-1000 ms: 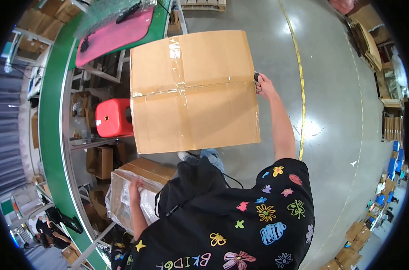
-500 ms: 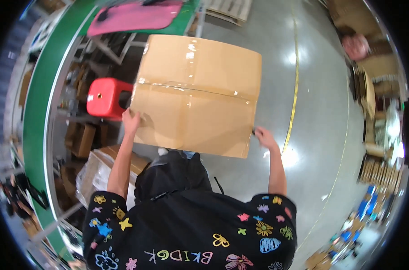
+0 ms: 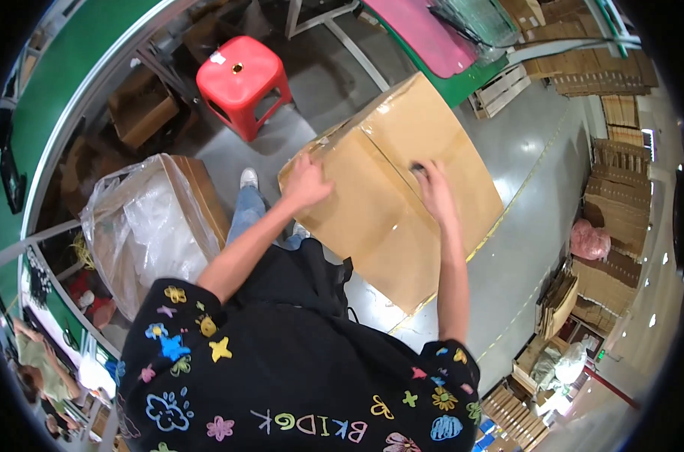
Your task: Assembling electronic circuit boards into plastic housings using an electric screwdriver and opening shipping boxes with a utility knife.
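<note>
A large brown cardboard box (image 3: 372, 218) stands tilted across the view in front of me, with clear tape and a dark seam on its top. My left hand (image 3: 308, 184) grips its left edge near the end of the seam, fingers bent over the cardboard. Over the middle of the top, beside the seam, is my right hand (image 3: 438, 192). Its fingers pinch a small black object (image 3: 416, 166), too small to tell its kind; whether it touches the box I cannot tell.
A red plastic stool (image 3: 240, 75) stands beyond the box to the left. Nearer left sits an open carton lined with clear plastic (image 3: 154, 218). A green-topped bench (image 3: 63, 68) curves along the left. Far right are stacks of flat cardboard (image 3: 613, 218) and a pink bundle (image 3: 589, 239).
The view has turned right, and the box now lies slanted. My right hand has moved from the box's right side to above its top. My left hand has shifted along the left edge.
</note>
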`<state>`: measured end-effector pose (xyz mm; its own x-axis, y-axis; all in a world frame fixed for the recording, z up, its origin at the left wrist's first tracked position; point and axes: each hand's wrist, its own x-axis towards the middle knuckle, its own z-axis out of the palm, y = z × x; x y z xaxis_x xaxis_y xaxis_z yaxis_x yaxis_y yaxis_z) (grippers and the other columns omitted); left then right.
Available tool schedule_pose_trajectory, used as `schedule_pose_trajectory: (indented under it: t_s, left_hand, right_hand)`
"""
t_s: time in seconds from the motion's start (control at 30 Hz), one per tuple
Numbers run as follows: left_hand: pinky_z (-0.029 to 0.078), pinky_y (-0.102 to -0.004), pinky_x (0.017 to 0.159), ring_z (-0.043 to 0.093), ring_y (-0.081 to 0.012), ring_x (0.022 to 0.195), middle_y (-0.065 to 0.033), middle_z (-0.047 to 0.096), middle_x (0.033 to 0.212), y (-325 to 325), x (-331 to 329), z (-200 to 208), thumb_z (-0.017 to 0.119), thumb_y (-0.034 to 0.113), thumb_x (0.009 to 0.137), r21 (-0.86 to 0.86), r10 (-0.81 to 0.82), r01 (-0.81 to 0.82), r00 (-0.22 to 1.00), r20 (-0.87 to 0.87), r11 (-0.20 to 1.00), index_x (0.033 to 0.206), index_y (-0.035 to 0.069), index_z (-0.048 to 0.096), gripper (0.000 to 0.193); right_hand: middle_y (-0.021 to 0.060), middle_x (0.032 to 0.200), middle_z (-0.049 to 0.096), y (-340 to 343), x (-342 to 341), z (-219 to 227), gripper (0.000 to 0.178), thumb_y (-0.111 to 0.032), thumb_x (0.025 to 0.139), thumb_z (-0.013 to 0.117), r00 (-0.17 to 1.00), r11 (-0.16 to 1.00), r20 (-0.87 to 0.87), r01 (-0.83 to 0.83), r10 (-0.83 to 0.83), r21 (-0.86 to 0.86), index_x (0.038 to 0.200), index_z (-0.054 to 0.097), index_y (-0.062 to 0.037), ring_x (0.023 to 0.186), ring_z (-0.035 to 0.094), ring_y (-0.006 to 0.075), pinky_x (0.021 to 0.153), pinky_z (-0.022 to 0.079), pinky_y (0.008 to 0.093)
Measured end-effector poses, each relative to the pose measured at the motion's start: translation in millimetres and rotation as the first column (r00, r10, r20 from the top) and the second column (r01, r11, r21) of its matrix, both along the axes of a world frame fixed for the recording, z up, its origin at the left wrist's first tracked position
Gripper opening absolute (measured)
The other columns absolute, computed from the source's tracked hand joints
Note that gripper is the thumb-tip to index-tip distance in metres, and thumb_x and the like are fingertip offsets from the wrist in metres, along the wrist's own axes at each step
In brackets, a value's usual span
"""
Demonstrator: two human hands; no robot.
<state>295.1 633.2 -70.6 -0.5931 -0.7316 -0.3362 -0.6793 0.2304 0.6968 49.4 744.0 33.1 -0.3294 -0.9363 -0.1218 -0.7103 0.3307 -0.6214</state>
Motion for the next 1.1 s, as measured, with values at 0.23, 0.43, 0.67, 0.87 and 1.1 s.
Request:
schedule_pose_trajectory:
  t_s: [0.23,0.43,0.67,0.87,1.1]
  left_hand:
    - [0.036,-0.0392,0.099,0.044,-0.036,0.113,-0.0209,0.045,0.118,-26,12,0,0.06,0.026,0.072,0.3,0.0,0.045,0.989,-0.148,0.953,0.122,-0.002,0.049,0.058]
    - [0.038,-0.0399,0.095,0.044,-0.034,0.11,-0.0208,0.047,0.115,-40,16,-8,0.06,0.026,0.071,0.45,-0.11,0.19,0.974,-0.199,0.873,0.101,0.0,0.062,0.04]
    - [0.038,-0.039,0.093,0.046,-0.0342,0.106,-0.0203,0.054,0.104,-38,14,-35,0.062,0.028,0.068,0.471,0.041,0.104,0.957,-0.288,0.876,0.081,0.003,0.066,0.029]
    - [0.038,-0.0399,0.094,0.045,-0.035,0.109,-0.021,0.054,0.107,-37,12,-31,0.062,0.028,0.069,0.451,0.052,0.092,0.954,-0.296,0.888,0.089,0.003,0.064,0.032]
    - [0.034,-0.041,0.099,0.038,-0.0349,0.119,-0.0211,0.041,0.125,-36,-5,-26,0.061,0.031,0.07,0.398,0.018,0.056,0.984,-0.179,0.916,0.133,0.002,0.033,0.075]
  right_hand:
    - [0.014,0.1,0.052,-184,31,-63,0.021,-0.009,0.084,0.055,0.705,0.668,-0.224,-0.447,0.672,0.595,0.104,0.058,-0.0156,0.1,0.054,0.0317,0.082,0.046,0.0395]
    - [0.0123,0.113,0.055,-240,46,-76,0.023,-0.013,0.081,0.059,0.601,0.284,0.006,-0.386,0.799,0.878,0.102,0.063,-0.0206,0.105,0.056,0.0303,0.086,0.047,0.0387]
    - [0.0077,0.122,0.055,-231,87,-100,0.029,-0.024,0.083,0.054,0.436,0.119,0.019,-0.286,0.9,0.951,0.11,0.064,-0.0174,0.114,0.053,0.0247,0.092,0.045,0.0381]
    - [0.0165,0.109,0.056,-256,-84,-52,0.026,-0.027,0.085,0.051,0.7,0.783,-0.639,0.185,0.32,0.594,0.105,0.057,-0.011,0.093,0.06,0.0361,0.084,0.048,0.0422]
    - [0.0246,0.092,0.059,-181,-124,-7,0.018,-0.014,0.086,0.054,0.863,0.971,-0.458,-0.132,0.211,0.197,0.102,0.056,-0.0062,0.094,0.056,0.0407,0.078,0.046,0.0465]
